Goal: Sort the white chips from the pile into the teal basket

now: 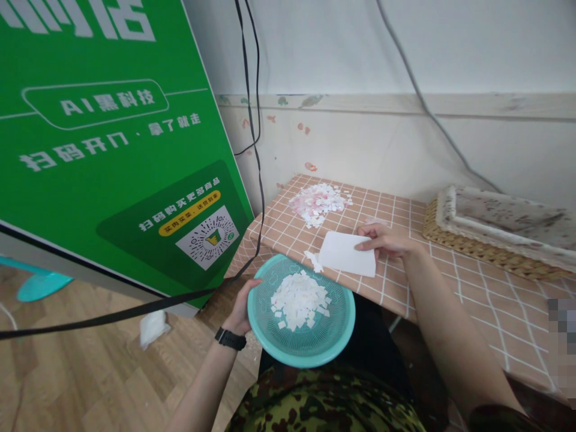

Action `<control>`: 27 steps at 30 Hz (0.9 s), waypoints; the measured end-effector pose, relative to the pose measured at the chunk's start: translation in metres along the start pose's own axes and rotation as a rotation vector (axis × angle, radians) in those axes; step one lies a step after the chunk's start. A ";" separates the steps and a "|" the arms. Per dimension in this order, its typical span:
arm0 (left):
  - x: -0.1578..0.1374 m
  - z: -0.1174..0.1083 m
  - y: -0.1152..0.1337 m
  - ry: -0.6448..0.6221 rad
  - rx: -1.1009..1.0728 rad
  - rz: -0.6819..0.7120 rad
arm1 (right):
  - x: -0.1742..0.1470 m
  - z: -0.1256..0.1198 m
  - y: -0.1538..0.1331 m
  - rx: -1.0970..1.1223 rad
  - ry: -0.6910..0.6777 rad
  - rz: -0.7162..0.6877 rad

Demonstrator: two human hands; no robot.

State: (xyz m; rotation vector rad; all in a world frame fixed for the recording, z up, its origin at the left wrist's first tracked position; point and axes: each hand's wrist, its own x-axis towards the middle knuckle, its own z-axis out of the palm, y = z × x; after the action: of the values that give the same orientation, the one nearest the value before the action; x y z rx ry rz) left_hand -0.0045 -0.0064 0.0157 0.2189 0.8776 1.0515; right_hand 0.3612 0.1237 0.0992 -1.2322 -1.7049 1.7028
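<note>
My left hand (242,309) grips the rim of a turquoise plastic colander (333,336), holding it against the table's edge. Inside the colander lies a heap of small white paper pieces (300,300). My right hand (382,240) pinches a white card (344,255) between thumb and fingers, low over the tabletop. At the card's left edge a few paper scraps (314,261) sit by the table's brink, just above the colander. Farther back on the table rests a pile of white and pinkish paper pieces (319,203).
A brown checked cloth covers the table (450,294). A cloth-lined wicker basket (490,258) stands at the right by the wall. On the left is a tall green panel (108,156), with a black strap (180,298) hanging across. A white bag (153,328) lies on the floor.
</note>
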 end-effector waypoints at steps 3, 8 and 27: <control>0.001 -0.001 0.000 0.001 -0.011 -0.001 | -0.001 -0.001 -0.001 -0.008 -0.033 -0.009; 0.001 -0.003 -0.001 -0.003 0.006 -0.016 | 0.003 -0.005 0.004 0.084 0.102 -0.002; 0.000 -0.001 0.001 -0.013 -0.008 -0.033 | 0.011 0.015 0.007 0.083 -0.051 0.022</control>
State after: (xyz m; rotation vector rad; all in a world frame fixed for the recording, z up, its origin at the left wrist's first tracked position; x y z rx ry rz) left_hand -0.0060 -0.0057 0.0159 0.2036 0.8628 1.0221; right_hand 0.3450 0.1234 0.0873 -1.1837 -1.6373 1.8143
